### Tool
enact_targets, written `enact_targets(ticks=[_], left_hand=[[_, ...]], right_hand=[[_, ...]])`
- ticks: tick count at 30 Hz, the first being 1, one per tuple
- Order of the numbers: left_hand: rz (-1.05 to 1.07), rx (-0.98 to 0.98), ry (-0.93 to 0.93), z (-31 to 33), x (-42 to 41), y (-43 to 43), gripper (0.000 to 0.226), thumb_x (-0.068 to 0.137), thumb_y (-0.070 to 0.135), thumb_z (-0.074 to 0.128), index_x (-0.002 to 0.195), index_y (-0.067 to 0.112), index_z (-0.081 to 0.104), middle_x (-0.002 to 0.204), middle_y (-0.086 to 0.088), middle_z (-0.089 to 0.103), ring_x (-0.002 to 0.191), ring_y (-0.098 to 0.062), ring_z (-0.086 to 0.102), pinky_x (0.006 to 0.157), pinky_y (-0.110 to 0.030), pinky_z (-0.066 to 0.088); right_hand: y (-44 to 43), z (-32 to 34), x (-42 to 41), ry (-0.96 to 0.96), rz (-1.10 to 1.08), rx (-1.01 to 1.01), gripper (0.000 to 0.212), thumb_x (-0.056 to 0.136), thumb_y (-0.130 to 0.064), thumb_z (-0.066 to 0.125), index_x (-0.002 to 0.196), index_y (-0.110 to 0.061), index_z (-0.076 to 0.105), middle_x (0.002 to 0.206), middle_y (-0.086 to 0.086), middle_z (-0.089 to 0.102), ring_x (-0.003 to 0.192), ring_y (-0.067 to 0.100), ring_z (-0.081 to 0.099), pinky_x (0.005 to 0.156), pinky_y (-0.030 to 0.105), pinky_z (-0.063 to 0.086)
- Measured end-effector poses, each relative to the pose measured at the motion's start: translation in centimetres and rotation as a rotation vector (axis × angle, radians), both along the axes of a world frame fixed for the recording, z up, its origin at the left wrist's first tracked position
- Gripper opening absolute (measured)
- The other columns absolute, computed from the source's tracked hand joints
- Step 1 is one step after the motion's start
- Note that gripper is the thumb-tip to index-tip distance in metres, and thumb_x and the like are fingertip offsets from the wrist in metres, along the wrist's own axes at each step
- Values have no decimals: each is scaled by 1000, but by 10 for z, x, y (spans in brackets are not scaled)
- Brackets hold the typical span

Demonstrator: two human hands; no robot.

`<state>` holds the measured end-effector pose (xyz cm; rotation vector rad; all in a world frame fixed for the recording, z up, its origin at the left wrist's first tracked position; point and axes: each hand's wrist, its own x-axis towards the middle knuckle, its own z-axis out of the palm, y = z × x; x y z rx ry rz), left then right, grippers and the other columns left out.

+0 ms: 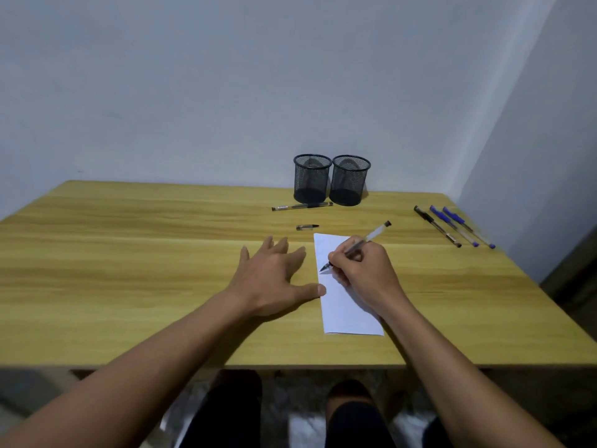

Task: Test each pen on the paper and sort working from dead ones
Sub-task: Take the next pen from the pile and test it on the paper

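Head view: at centre right of the frame, the right hand (pixel 361 273) pinches a clear-barrelled pen (pixel 357 245), its tip touching the white paper (pixel 347 312) lying on the wooden table (pixel 129 253). The left hand (pixel 274 276) lies flat with fingers spread, its thumb pressing the paper's left edge. Just above the paper lies a loose pen cap (pixel 307 227), then a black pen (pixel 302 206) before two mesh cups (pixel 331 181). Three more pens (pixel 454 226) lie at the right.
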<state>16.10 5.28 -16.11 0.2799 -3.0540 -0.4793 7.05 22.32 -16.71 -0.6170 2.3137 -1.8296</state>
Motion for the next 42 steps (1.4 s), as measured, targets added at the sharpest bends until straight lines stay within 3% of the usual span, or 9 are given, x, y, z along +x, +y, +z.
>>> enact_targets(ticks=[4, 10, 17, 22, 33, 42], left_hand=[[10, -28, -47, -6, -2, 1, 96, 72, 89, 40, 153, 39, 27, 166, -6, 12, 153, -32, 3, 116, -66, 1], [8, -47, -68, -8, -3, -1, 97, 72, 89, 40, 154, 41, 23, 167, -4, 9, 153, -30, 1, 117, -65, -1], [12, -57, -73, -9, -3, 0, 97, 72, 90, 39, 154, 41, 22, 167, -4, 9, 153, -31, 0, 116, -65, -3], [14, -52, -76, -8, -4, 1, 97, 73, 90, 39, 154, 41, 22, 167, -4, 8, 153, -30, -1, 117, -64, -3], [19, -58, -87, -6, -3, 2, 95, 74, 88, 40, 154, 41, 22, 167, -4, 7, 153, -30, -2, 117, -64, -3], [22, -53, -100, -5, -3, 3, 96, 74, 89, 40, 154, 40, 22, 167, -3, 6, 153, -30, -2, 117, -64, -4]], right_hand=[[1, 1, 2, 68, -31, 109, 15, 87, -19, 68, 74, -11, 66, 62, 5, 70, 64, 28, 69, 66, 50, 56], [3, 1, 5, 78, -50, 187, 24, 83, -26, 68, 72, -5, 67, 64, 11, 68, 70, 37, 68, 62, 53, 55], [1, 1, 6, 107, -89, 206, 23, 87, -25, 68, 72, -8, 67, 64, 5, 70, 69, 31, 70, 64, 55, 57], [3, 2, 8, 105, -79, 266, 21, 85, -21, 69, 71, -5, 67, 64, 9, 70, 65, 27, 69, 61, 47, 56], [5, 2, 8, 120, -120, 242, 23, 85, -19, 70, 69, -4, 65, 63, 10, 68, 69, 35, 69, 61, 50, 56], [5, 3, 8, 146, -161, 250, 22, 87, -18, 68, 71, -5, 62, 64, 10, 67, 59, 27, 59, 56, 43, 50]])
